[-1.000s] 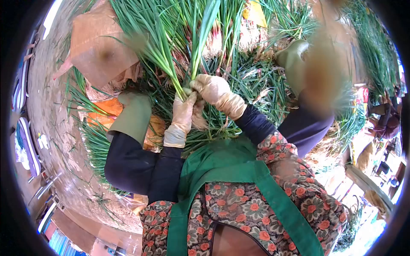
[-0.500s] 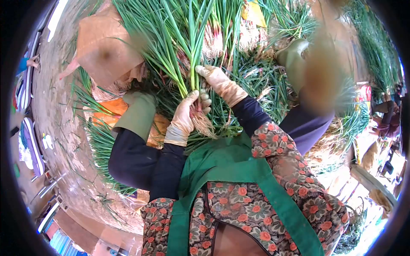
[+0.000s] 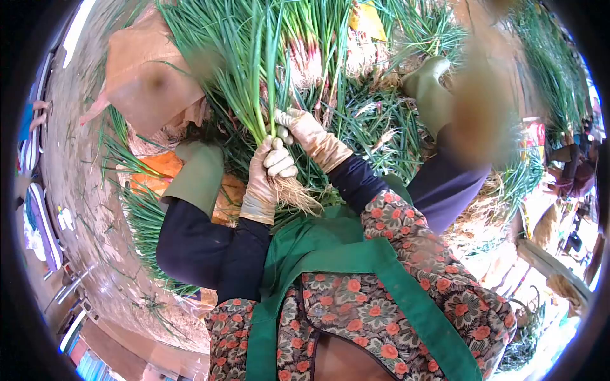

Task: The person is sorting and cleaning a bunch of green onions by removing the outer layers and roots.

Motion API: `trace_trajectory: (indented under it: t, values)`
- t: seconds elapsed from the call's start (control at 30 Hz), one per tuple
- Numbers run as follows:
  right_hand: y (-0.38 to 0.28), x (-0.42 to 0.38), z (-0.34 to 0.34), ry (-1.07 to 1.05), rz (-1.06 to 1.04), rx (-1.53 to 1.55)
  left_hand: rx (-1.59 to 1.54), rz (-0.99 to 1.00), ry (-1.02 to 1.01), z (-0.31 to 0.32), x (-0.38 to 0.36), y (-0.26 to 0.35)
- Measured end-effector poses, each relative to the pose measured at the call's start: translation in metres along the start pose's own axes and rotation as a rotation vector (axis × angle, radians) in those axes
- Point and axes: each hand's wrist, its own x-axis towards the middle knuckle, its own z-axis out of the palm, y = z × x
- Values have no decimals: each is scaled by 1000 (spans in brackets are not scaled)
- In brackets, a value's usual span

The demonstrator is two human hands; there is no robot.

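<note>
A small bunch of green onions (image 3: pixel 259 95) stands upright before me, its pale stringy roots (image 3: pixel 293 193) hanging below. My left hand (image 3: pixel 267 168), in a stained whitish glove, has its fingers wrapped round the lower stems just above the roots. Gloved as well, my right hand (image 3: pixel 304 132) is at the right side of the stalks, its thumb and fingers pinched on a stalk a little above my left hand. Behind the bunch, bundled onions (image 3: pixel 305 54) with reddish-white bases lie close together. Loose green leaves and onions (image 3: pixel 375 136) cover the ground to the right.
A tan sack (image 3: pixel 143 76) lies at the upper left, with orange material (image 3: pixel 162 166) below it. More onions (image 3: pixel 146 219) are beside my left leg, and others (image 3: pixel 546 70) at the far right. Another person's hand (image 3: pixel 41 113) shows at the left edge.
The fingers of my left hand have closed further round the stems. Both hands and the bunch appear slightly further left, as the whole view has shifted. The held leaves stand more upright.
</note>
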Motion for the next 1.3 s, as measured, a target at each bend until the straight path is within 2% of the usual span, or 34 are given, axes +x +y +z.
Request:
trace_trajectory:
  t: [0.07, 0.1, 0.13, 0.17, 0.2, 0.23, 0.27, 0.3, 0.33, 0.37, 0.43, 0.47, 0.5, 0.53, 0.57, 0.63, 0.67, 0.7, 0.77, 0.8, 0.83, 0.9, 0.97, 1.0, 1.03, 1.1, 1.17, 1.23, 1.27, 1.3]
  values:
    - [9, 1, -12, 129, 15, -103, 80, 1, -148, 7, 1, -5]
    - [41, 18, -41, 154, -16, -438, 121, 0, -221, 12, 2, -6]
    - [67, 27, -68, -135, 8, -926, 161, -11, -285, 17, 6, -6]
    - [55, 16, -70, -445, 41, -1404, 167, 58, -110, 25, 9, -7]
    - [41, 1, -79, -378, 69, -1373, 167, 128, 71, 32, 9, -10]
    - [31, 1, -93, -254, -119, -1447, 166, 199, 251, 34, 9, -12]
    - [12, -5, -96, -109, -297, -1519, 192, 245, 306, 25, 11, -10]
    - [-5, -7, -93, 455, -66, -1321, 171, 219, 307, 16, 10, -7]
    - [-2, 6, -110, 653, -137, -1077, 155, 186, 311, 5, 7, -2]
    - [-6, 13, -117, 645, -138, -965, 144, 149, 319, -3, 5, 2]
    - [26, 59, -158, 428, 179, -953, 352, 166, 477, -7, 4, 4]
    - [11, 42, -131, 339, 195, -666, 474, 202, 578, -4, 6, 2]
    - [40, 62, -141, 378, -16, -757, 592, 242, 679, -1, 8, -2]
    - [27, 47, -115, 344, -128, -802, 670, 305, 798, 11, 16, -10]
    - [10, 19, -81, 308, -239, -845, 726, 353, 781, -6, 16, -6]
    - [14, -9, -53, 81, -479, -1221, 1002, 321, 812, -23, 11, 0]
    - [3, -28, -28, 41, -366, -1222, 882, 333, 758, -37, 10, 1]
    - [-7, -37, -15, 44, -237, -1297, 886, 317, 792, -31, 10, 1]
    - [0, -23, -30, 256, -447, -1197, 896, 293, 862, -5, 8, 2]
    - [17, 8, -56, 271, -415, -1086, 778, 319, 843, 3, 9, 2]
    - [-2, 9, -53, 400, -219, -942, 600, 308, 659, 13, 7, 4]
    - [2, 27, -66, 397, -137, -1078, 405, 269, 392, 17, 1, 10]
    - [0, 34, -63, 255, -4, -1375, 439, 299, 246, 16, 2, 13]
    - [2, 35, -62, 184, 65, -1411, 504, 362, 361, 14, 4, 12]
    - [7, 34, -59, 226, 10, -1432, 570, 427, 478, 16, 9, 9]
    - [-12, 2, -33, 221, -52, -1408, 768, 466, 585, 12, 12, 9]
    - [5, -17, -24, 194, -680, -1513, 877, 448, 743, 2, 10, 10]
    - [-2, -41, 4, -37, -355, -1661, 881, 537, 659, -17, 15, 6]
    - [6, -45, 5, -78, -364, -1666, 920, 558, 665, -24, 16, 7]
    - [10, -44, 0, 12, -434, -1568, 960, 579, 671, -31, 14, 10]
